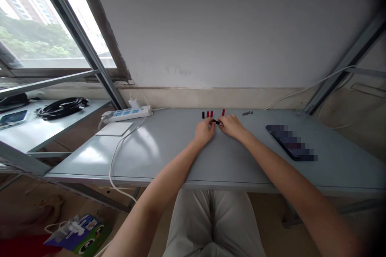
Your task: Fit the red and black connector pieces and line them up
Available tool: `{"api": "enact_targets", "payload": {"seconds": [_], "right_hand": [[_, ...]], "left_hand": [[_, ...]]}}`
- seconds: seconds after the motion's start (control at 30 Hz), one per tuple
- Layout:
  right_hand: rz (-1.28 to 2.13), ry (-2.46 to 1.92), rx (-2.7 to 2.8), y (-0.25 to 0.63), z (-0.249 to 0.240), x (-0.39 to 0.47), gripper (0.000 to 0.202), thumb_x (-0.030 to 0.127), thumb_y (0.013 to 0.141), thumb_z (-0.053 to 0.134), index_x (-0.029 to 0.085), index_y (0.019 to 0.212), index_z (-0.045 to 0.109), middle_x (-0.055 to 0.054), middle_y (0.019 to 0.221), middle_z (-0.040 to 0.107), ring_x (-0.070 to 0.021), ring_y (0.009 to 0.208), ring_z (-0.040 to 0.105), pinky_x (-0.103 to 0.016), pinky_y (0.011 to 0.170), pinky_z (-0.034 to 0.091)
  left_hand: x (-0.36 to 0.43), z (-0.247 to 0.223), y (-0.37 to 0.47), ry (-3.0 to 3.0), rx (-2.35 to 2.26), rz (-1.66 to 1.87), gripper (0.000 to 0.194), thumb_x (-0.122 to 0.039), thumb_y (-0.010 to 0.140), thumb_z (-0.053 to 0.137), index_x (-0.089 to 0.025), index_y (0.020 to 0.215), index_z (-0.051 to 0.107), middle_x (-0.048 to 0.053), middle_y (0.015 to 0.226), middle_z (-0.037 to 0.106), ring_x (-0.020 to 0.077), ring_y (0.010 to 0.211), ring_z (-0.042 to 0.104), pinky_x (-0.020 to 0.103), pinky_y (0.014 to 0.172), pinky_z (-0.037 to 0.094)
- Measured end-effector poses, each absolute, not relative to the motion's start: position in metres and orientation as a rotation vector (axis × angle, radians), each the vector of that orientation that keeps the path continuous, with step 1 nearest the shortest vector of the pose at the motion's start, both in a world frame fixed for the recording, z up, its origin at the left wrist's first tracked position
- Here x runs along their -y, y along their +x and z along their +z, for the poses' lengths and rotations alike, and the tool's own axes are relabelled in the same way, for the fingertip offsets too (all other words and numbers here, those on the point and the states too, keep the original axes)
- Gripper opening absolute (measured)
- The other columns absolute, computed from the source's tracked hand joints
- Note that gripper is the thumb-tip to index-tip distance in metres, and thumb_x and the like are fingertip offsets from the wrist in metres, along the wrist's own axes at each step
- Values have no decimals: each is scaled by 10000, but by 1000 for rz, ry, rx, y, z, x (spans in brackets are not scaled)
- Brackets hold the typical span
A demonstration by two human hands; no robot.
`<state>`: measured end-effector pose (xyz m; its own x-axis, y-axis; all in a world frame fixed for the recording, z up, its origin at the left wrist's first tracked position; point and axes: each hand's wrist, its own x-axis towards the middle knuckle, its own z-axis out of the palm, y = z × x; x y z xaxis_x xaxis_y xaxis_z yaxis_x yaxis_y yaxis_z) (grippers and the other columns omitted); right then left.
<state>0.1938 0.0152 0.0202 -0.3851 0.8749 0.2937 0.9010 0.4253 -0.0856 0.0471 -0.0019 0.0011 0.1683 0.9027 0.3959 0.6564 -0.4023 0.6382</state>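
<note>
Fingertips of the bare left hand (pixel 205 131) and bare right hand (pixel 232 125) are pinched on opposite ends of a small black piece (pixel 216 121) near frame centre, presumably for steadiness; short red cylinders (pixel 211 113) are set beyond, seemingly for easy reach.

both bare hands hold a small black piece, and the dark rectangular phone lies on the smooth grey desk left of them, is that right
Not quite: in the head view, the dark rectangular phone lies on the smooth grey desk to the right of the left hand and right hand, not left. Both do hold a small black piece.
</note>
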Motion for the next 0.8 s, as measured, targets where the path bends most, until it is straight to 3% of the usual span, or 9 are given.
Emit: {"api": "enact_targets", "payload": {"seconds": [0.23,0.47,0.6,0.8], "right_hand": [[243,-1448,2194,210,11,-2,194,298,758,491,204,902,579,-26,746,605,-135,677,529,-233,635,356],[659,-1348,2018,216,1,-6,347,463,819,331,181,758,523,-12,665,563,-109,578,490,-224,575,375],[862,-1327,1870,213,-5,-10,385,507,813,316,177,750,504,-1,617,527,-100,525,470,-222,541,384],[911,-1313,1825,215,-5,-11,379,509,793,368,168,731,521,6,589,516,-89,473,435,-223,506,370]], "left_hand": [[-2,4,48,1838,-1408,1094,219,-299,759,469,-135,812,604,55,773,635,100,610,523,235,623,412],[3,12,44,1493,-1254,1108,239,-319,746,471,-123,797,598,67,801,635,55,496,452,204,494,380],[7,18,45,1451,-1260,1042,245,-325,746,471,-122,776,605,78,823,638,54,495,451,196,457,351],[8,18,47,1408,-1262,970,264,-345,755,475,-123,816,605,81,825,635,54,488,464,193,431,325]]}}
